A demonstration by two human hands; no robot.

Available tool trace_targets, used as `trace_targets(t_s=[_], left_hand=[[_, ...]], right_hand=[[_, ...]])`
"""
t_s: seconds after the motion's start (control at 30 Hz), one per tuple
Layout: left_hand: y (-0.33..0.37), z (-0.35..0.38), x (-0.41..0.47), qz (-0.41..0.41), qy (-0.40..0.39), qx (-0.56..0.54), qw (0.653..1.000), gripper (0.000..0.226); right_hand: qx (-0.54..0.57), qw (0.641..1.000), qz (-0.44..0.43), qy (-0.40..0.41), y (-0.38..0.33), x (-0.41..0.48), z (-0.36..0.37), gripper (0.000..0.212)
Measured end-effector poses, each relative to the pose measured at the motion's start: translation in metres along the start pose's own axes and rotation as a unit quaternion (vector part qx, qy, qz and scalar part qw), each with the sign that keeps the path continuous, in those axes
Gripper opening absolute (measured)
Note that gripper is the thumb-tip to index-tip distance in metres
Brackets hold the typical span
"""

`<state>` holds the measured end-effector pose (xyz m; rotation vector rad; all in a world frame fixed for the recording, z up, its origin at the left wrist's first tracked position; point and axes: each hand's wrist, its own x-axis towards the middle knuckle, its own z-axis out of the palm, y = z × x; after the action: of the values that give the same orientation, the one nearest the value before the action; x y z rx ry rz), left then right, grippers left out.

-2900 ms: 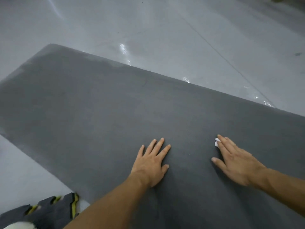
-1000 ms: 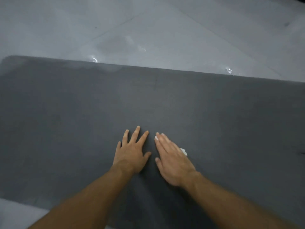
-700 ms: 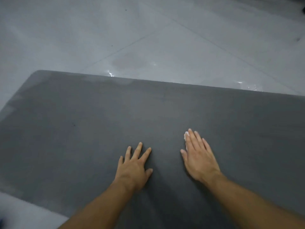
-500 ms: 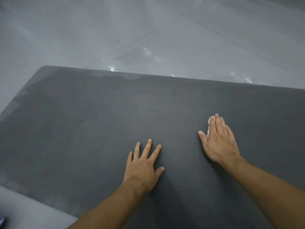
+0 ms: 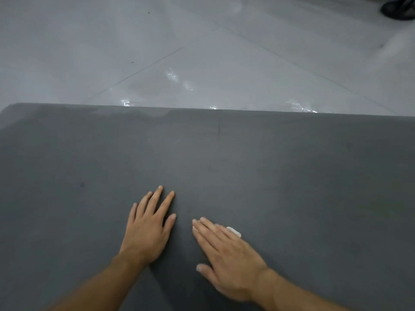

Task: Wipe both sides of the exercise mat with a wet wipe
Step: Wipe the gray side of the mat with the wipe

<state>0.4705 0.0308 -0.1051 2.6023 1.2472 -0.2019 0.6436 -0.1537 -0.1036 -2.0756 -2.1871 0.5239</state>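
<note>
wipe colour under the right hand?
White; the wet wipe peeks out beside the right hand, head view.

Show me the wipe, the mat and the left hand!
wipe [image 5: 234,231], head view, on the white corner that sticks out.
mat [image 5: 292,164], head view, on its bare grey top.
left hand [image 5: 148,232], head view, on the back of the hand.

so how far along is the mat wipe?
Done: unclear; a paler band along the far edge of the mat may be wiped. In hand: right hand presses the wet wipe flat on the mat, left hand flat beside it. Left: more of this face, perhaps the underside; no sign shows whether it was flipped.
</note>
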Motion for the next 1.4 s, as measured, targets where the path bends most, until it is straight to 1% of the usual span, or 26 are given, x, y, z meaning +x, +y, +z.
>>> trace_targets(t_s=[0.07,0.1,0.2,0.27,0.3,0.33,0.37,0.43,0.47,0.57,0.7,0.77,0.83,0.87,0.97,1.03,1.13,1.17,1.23,1.33,1.4], left_hand=[[-0.010,0.000,0.006,0.027,0.012,0.002,1.000,0.070],[-0.014,0.000,0.009,0.037,0.011,0.003,0.999,0.068],[-0.025,-0.001,0.020,0.074,0.010,0.017,0.997,0.066],[-0.035,-0.006,0.030,0.109,0.011,0.035,0.993,0.065],[-0.041,-0.009,0.036,0.113,0.014,0.038,0.993,0.066],[-0.049,-0.013,0.042,0.100,0.017,0.033,0.994,0.066],[-0.058,-0.017,0.047,0.070,0.022,0.023,0.997,0.066],[-0.079,-0.024,0.052,0.004,0.030,0.012,0.999,0.069],[-0.090,-0.027,0.053,-0.012,0.031,0.012,0.999,0.070],[-0.111,-0.030,0.053,-0.003,0.020,0.001,1.000,0.071],[-0.111,-0.025,0.053,0.003,0.027,-0.010,1.000,0.068],[-0.111,-0.023,0.053,0.004,0.040,-0.019,0.999,0.067],[-0.112,-0.023,0.053,0.007,0.043,-0.024,0.999,0.066],[-0.112,-0.023,0.054,0.007,0.043,-0.022,0.999,0.067],[-0.112,-0.026,0.054,0.007,0.037,-0.022,0.999,0.071],[-0.112,-0.031,0.053,0.009,0.023,-0.020,1.000,0.076],[-0.114,-0.040,0.051,0.015,0.001,-0.019,1.000,0.075],[-0.115,-0.042,0.051,0.017,-0.003,-0.018,1.000,0.072],[-0.119,-0.045,0.049,0.023,-0.018,-0.015,0.999,0.064],[-0.123,-0.041,0.043,0.029,-0.023,-0.026,0.999,0.064],[-0.123,-0.037,0.037,0.021,-0.016,-0.034,0.999,0.064]], right_hand=[[-0.020,1.000,0.014,0.014,0.012,0.009,-0.006,0.076],[-0.027,0.999,0.038,0.021,0.021,0.016,-0.009,0.075],[-0.029,0.988,0.148,0.025,0.052,0.038,-0.027,0.073],[-0.025,0.978,0.207,0.022,0.070,0.052,-0.039,0.080],[-0.017,0.972,0.234,0.019,0.079,0.058,-0.044,0.085],[-0.009,0.965,0.262,0.016,0.087,0.064,-0.047,0.089],[-0.003,0.957,0.289,0.013,0.092,0.069,-0.051,0.092],[0.020,0.941,0.338,0.006,0.095,0.079,-0.059,0.088],[0.040,0.935,0.353,0.001,0.091,0.084,-0.063,0.084],[0.087,0.930,0.356,0.008,0.067,0.101,-0.066,0.080],[0.082,0.951,0.297,0.017,0.024,0.128,-0.050,0.079],[0.073,0.957,0.279,0.023,0.005,0.137,-0.042,0.083],[0.071,0.967,0.244,0.019,-0.012,0.140,-0.035,0.092],[0.069,0.973,0.222,0.013,-0.021,0.139,-0.031,0.091],[0.052,0.988,0.143,-0.007,-0.049,0.132,-0.025,0.078],[0.045,0.994,0.101,-0.020,-0.062,0.128,-0.023,0.076],[0.035,0.996,0.080,-0.013,-0.061,0.130,-0.025,0.074],[0.020,0.996,0.092,-0.003,-0.054,0.132,-0.025,0.073],[-0.001,0.987,0.158,0.030,-0.036,0.140,-0.027,0.075],[0.008,0.954,0.295,0.059,-0.002,0.144,-0.033,0.072],[0.038,0.938,0.339,0.060,0.013,0.142,-0.036,0.075]])
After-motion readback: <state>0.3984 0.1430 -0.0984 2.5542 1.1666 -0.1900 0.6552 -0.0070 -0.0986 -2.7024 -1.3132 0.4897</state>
